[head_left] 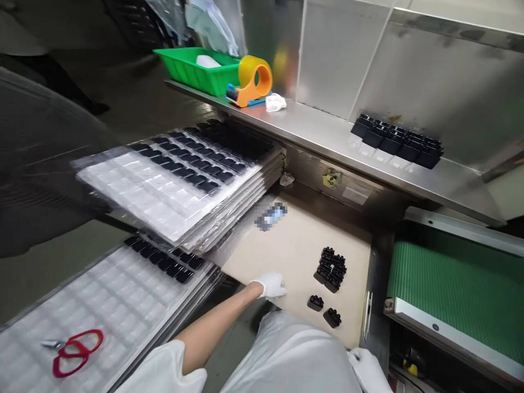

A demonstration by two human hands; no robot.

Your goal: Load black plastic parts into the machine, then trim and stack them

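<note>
My left hand (pixel 272 285) wears a white glove and rests curled at the near edge of the beige work surface (pixel 295 251). I cannot see anything in it. Small black plastic parts (pixel 331 268) lie in a cluster to its right, with two loose ones (pixel 323 310) nearer me. My right hand (pixel 368 368), also gloved, sits low at the frame's bottom edge beside my white garment; its fingers are mostly hidden. A stack of clear blister trays (pixel 180 180) partly filled with black parts stands to the left of the surface.
A second tray stack (pixel 102 305) with red scissors (pixel 76 352) lies at lower left. The steel shelf (pixel 327 139) holds a green bin (pixel 192 68), an orange tape dispenser (pixel 251 82) and a row of black parts (pixel 399 143). A green conveyor belt (pixel 454 284) runs at right.
</note>
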